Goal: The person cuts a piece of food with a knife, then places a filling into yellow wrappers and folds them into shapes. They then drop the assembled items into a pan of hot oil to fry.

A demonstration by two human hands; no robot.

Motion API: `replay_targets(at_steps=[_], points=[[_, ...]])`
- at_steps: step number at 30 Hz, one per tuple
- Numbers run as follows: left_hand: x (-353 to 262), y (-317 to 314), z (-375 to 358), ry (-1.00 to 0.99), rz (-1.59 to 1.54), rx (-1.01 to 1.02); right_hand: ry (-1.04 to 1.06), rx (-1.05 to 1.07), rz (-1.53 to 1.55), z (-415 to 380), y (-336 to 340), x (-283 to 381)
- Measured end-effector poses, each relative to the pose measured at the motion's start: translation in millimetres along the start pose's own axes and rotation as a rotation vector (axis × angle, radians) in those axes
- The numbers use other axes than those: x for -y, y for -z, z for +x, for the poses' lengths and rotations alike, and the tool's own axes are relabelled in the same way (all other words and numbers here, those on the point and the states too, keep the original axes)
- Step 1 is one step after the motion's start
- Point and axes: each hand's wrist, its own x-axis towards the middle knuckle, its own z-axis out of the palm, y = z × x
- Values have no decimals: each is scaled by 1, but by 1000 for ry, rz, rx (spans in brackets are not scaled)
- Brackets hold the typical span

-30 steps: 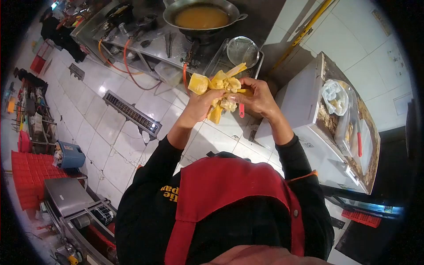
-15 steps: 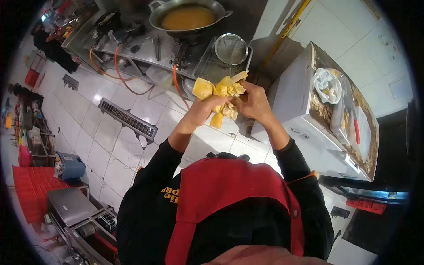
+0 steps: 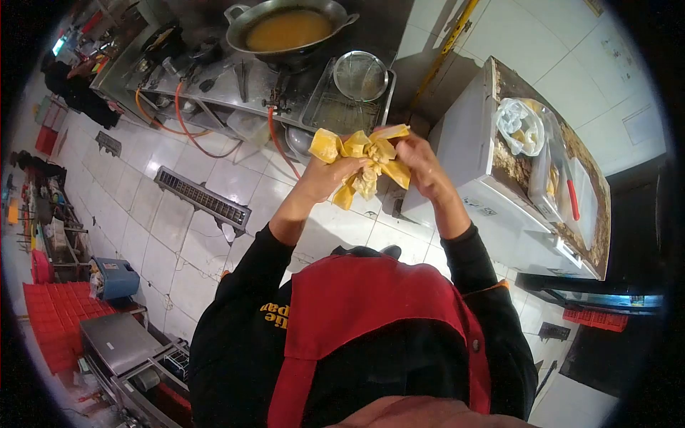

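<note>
My left hand (image 3: 321, 180) is closed around a bundle of yellow, flat, strip-like food pieces (image 3: 369, 151), its thumb laid across the front. The pieces fan out in several directions, and pale crumpled bits show at the middle. My right hand (image 3: 426, 171) is at the bundle's right side, fingers curled against the outer yellow flaps; part of its grip is hidden. Both hands are held in front of the red apron, above the tiled floor. I cannot make out exactly what food the pieces are.
Ahead, a large wok (image 3: 289, 27) of brownish liquid sits on the metal stove counter. Right of it, a round strainer (image 3: 360, 75) rests over a wire-racked tray (image 3: 328, 114). A white chest (image 3: 471, 171) at right bears a plastic bag (image 3: 519, 128) and a red-handled knife (image 3: 573, 200).
My right hand has shifted slightly outward and lower from the bundle's centre. The yellow flaps are spread wider and turned differently. The view has shifted slightly.
</note>
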Motion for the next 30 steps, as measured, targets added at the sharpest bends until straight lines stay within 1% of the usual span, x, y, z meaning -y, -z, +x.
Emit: replay_targets(at_steps=[1,2,3,5,6,7,9,10,11,12,13,14,16,17,19,20,22,23,25,27,29,30], points=[[1,0,0,0,0,2,97,-93,80,1,-1,5],[2,2,0,58,-68,10,193,-186,159,2,-1,9],[4,3,0,117,-138,18,192,-187,160,3,2,13],[9,5,-1,161,-178,34,266,-4,-114,5,12,18],[10,6,0,201,-217,51,273,55,-275,6,15,21],[10,5,0,203,-217,53,273,52,-275,7,17,23],[11,4,1,173,-157,118,107,1,-382,8,17,29],[12,4,2,172,-158,118,103,-58,-345,9,11,32],[14,3,3,89,52,126,102,-57,-346,11,9,31],[16,3,3,6,263,133,7,-80,-304,13,8,30],[11,2,2,7,261,132,-88,-102,-262,15,7,29],[1,0,0,1,384,183,-88,-102,-263,18,4,28],[-4,0,0,-48,626,276,-193,-95,-501,23,0,25],[1,3,0,-49,626,272,-193,-92,-503,26,1,20],[13,10,-3,81,413,203,-127,-43,-422,31,1,11],[15,12,-4,79,414,199,-126,-38,-424,32,0,11],[16,11,-8,103,46,170,-145,17,-93,32,-5,16],[13,12,-9,100,46,164,-146,22,-95,36,-5,11],[2,13,-12,80,108,296,-156,128,-61,46,-2,-7],[0,18,-14,106,101,304,-140,111,-67,51,-5,-21],[12,32,-16,161,116,293,-52,-30,-443,57,-6,-27],[18,35,-18,157,118,287,92,-130,-732,62,-3,-37]])
